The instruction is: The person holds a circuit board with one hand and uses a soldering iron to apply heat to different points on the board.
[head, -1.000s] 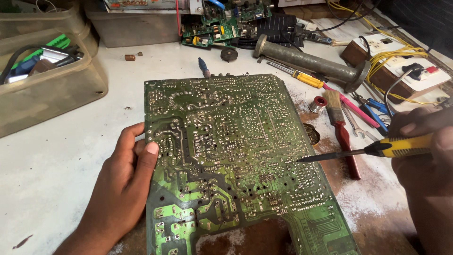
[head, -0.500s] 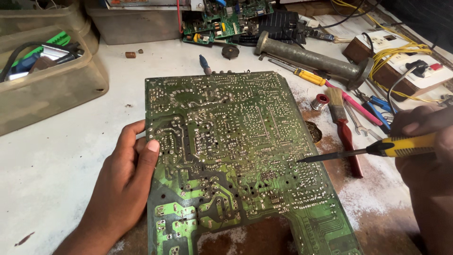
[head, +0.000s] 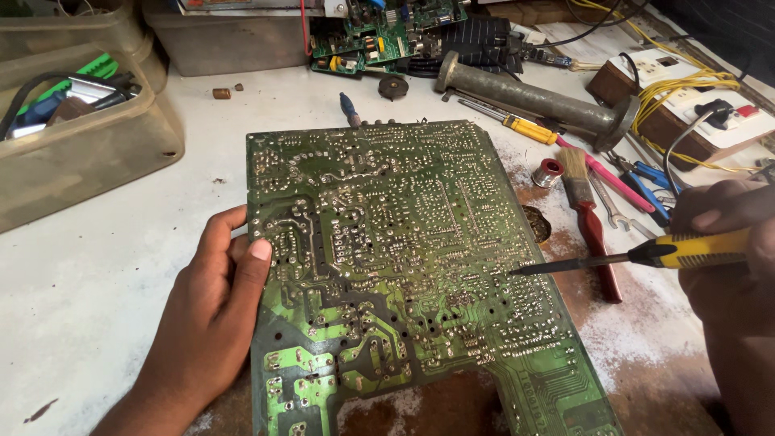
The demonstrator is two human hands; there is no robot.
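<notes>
Board (head: pixel 404 274) flat on the bench (head: pixel 113 291), solder side up, filling the middle and running off the near edge. We've got our left hand (head: pixel 206 323) on its left edge, thumb pressed on top, fingers curled loosely around the side, steadying it. Our right hand (head: pixel 731 242) comes in from the right edge, wrapped tight around a yellow-handled screwdriver (head: pixel 638 257), and the dark tip sits right on the solder joints near the board's right side. Whether it actually touches, we can't quite tell.

Just beyond that right side lies a brush (head: pixel 588 206) with a red handle, a small solder spool (head: pixel 550 171) beside its bristles, and a pink-handled tool (head: pixel 609 176) next to them. Further back, a heavy grey metal cylinder (head: pixel 529 98) lies slantwise, with a second yellow screwdriver (head: pixel 517 125) just in front of it. Another green board (head: pixel 379 32) sits at the far edge. Grey bins (head: pixel 89 145) hold the far left corner, wires and bits inside.
</notes>
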